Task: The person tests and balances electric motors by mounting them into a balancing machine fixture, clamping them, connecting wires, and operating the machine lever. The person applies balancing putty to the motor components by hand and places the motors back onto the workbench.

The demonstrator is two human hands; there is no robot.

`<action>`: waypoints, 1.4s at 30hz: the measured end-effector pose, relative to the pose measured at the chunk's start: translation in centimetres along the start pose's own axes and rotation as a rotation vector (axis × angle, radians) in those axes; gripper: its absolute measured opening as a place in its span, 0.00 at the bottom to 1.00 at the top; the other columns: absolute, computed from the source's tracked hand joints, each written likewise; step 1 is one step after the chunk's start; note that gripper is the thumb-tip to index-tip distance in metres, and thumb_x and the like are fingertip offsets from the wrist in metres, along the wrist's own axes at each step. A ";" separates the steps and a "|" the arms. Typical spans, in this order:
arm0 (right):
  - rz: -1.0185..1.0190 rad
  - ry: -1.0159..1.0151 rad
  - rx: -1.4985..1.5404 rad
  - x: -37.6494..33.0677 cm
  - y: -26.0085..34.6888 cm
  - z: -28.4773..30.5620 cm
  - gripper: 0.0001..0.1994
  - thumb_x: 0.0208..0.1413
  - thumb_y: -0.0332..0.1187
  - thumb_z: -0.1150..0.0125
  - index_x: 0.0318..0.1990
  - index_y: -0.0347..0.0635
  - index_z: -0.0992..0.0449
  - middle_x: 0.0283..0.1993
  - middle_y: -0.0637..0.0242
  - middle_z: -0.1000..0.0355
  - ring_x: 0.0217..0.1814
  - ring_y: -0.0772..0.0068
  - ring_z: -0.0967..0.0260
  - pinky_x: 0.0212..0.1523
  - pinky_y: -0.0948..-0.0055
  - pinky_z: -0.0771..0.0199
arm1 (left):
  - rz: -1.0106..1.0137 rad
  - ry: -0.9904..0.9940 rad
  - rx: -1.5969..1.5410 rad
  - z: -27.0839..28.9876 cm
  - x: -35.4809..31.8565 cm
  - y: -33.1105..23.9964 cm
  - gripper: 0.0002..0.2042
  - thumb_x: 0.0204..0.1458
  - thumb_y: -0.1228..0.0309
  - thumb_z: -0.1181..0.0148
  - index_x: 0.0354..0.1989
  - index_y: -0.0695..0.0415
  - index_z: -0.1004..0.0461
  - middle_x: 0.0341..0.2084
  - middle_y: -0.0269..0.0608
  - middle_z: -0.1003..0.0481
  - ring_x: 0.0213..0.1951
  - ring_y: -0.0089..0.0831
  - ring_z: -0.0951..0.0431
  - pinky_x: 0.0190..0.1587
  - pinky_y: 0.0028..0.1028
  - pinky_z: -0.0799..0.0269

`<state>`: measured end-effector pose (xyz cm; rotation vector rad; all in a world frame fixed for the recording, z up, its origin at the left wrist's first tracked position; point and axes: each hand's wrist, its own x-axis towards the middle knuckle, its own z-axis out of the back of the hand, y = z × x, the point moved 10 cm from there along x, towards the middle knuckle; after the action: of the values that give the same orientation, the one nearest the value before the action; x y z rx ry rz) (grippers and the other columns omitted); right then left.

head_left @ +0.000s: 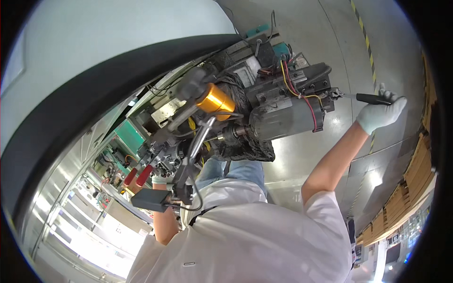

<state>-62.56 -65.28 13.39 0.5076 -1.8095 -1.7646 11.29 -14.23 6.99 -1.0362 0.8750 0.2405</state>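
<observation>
Fabric of a white shirt (264,236) is filling the foreground. Beside a dark box (151,200), the left hand (159,179) is showing only in part, near a pair of red handles (144,175); what its fingers are doing or holding cannot be told. Farther out, a grey motor (285,118) is lying along the machine. Past its outer end, the gloved right hand (376,116) is gripping a black-handled tool (372,99), some fingers curling round the grip and others sticking out loosely, while the metal shaft is meeting, as far as one can tell, a small fitting (335,93). Working well here is probably calling for a fuller wrap, a shaft in line with the fitting, and cuffs away from the red and yellow wires (287,78). The motor's end edge is sitting close inboard; outward, open floor (396,42) is offering elbow room, with cardboard (397,200) standing well apart.
</observation>
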 end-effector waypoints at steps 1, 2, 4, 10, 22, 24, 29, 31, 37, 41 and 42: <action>0.003 -0.007 0.061 0.0 -0.4 -0.2 0.17 0.66 0.36 0.59 0.23 0.45 0.44 0.20 0.69 0.47 0.22 0.74 0.45 0.40 0.66 0.25 | 0.006 -0.008 0.002 0.4 -0.2 0.2 0.21 0.59 0.58 0.47 0.50 0.65 0.25 0.40 0.52 0.20 0.38 0.44 0.19 0.44 0.41 0.20; 0.083 -0.094 -0.014 -1.9 0.8 0.2 0.17 0.66 0.37 0.59 0.22 0.46 0.44 0.19 0.70 0.49 0.20 0.75 0.46 0.39 0.66 0.25 | -0.003 -0.007 0.021 -0.1 0.0 -0.4 0.21 0.59 0.58 0.47 0.50 0.65 0.25 0.40 0.52 0.20 0.38 0.44 0.19 0.44 0.41 0.20; 0.113 0.107 0.232 -2.6 1.3 1.8 0.21 0.66 0.42 0.60 0.18 0.50 0.46 0.14 0.73 0.53 0.16 0.75 0.49 0.36 0.63 0.26 | 0.005 -0.022 0.047 0.3 -1.0 -0.7 0.21 0.59 0.59 0.47 0.51 0.65 0.25 0.40 0.51 0.20 0.38 0.44 0.19 0.44 0.41 0.20; 0.118 -0.171 -0.050 0.2 -1.4 2.1 0.18 0.62 0.41 0.60 0.19 0.50 0.46 0.18 0.68 0.45 0.20 0.73 0.44 0.34 0.58 0.26 | 0.030 -0.034 0.097 0.9 -1.3 -1.1 0.20 0.60 0.59 0.47 0.51 0.64 0.25 0.40 0.51 0.20 0.38 0.43 0.19 0.43 0.41 0.20; 0.162 -0.121 -0.350 2.6 -3.0 1.2 0.16 0.60 0.35 0.62 0.21 0.37 0.37 0.19 0.58 0.35 0.25 0.58 0.28 0.31 0.62 0.20 | 0.036 -0.024 0.134 0.1 -0.9 -1.3 0.19 0.61 0.61 0.47 0.51 0.64 0.26 0.40 0.50 0.21 0.38 0.42 0.19 0.43 0.40 0.19; 0.244 -0.064 -0.093 -1.6 -0.4 2.2 0.19 0.62 0.37 0.62 0.19 0.39 0.40 0.18 0.59 0.37 0.23 0.61 0.31 0.29 0.65 0.23 | 0.024 -0.025 0.133 0.0 -0.7 -1.6 0.19 0.61 0.61 0.48 0.51 0.64 0.26 0.40 0.50 0.21 0.38 0.42 0.19 0.43 0.39 0.19; 0.280 -0.079 -0.010 -1.1 0.8 3.0 0.23 0.66 0.41 0.61 0.18 0.39 0.43 0.14 0.61 0.41 0.16 0.62 0.33 0.25 0.62 0.22 | 0.027 -0.024 0.141 0.5 -0.8 -1.9 0.18 0.61 0.61 0.48 0.51 0.63 0.26 0.41 0.50 0.21 0.38 0.41 0.19 0.42 0.39 0.19; 0.294 -0.124 -0.229 1.1 -0.9 2.0 0.20 0.63 0.37 0.61 0.20 0.36 0.36 0.21 0.56 0.32 0.23 0.54 0.25 0.32 0.62 0.19 | 0.030 -0.011 0.149 0.2 -0.4 -1.8 0.18 0.61 0.62 0.48 0.51 0.63 0.26 0.41 0.50 0.21 0.38 0.41 0.19 0.42 0.39 0.19; 0.125 -0.134 -0.342 2.3 -3.1 2.0 0.16 0.60 0.31 0.57 0.24 0.28 0.31 0.23 0.54 0.29 0.23 0.62 0.30 0.33 0.65 0.25 | 0.016 0.006 0.145 0.0 0.4 -1.7 0.18 0.62 0.62 0.48 0.52 0.63 0.26 0.41 0.50 0.21 0.38 0.41 0.19 0.42 0.38 0.19; 0.230 -0.093 -0.113 -0.6 0.2 3.2 0.18 0.63 0.32 0.60 0.25 0.28 0.32 0.24 0.50 0.27 0.25 0.59 0.28 0.35 0.65 0.21 | 0.018 0.048 0.143 -1.0 2.0 -1.0 0.17 0.62 0.63 0.48 0.52 0.62 0.26 0.41 0.49 0.21 0.38 0.40 0.19 0.42 0.38 0.19; 0.232 -0.065 -0.184 -0.8 0.7 2.9 0.19 0.64 0.33 0.60 0.25 0.28 0.32 0.24 0.50 0.27 0.25 0.59 0.27 0.35 0.64 0.21 | 0.013 0.055 0.144 -1.0 2.1 -1.0 0.17 0.62 0.63 0.48 0.52 0.62 0.26 0.41 0.49 0.21 0.38 0.40 0.19 0.42 0.38 0.19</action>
<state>-63.65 -62.46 14.07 0.1616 -1.6532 -1.7785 12.72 -16.00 5.91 -0.9066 0.9350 0.1581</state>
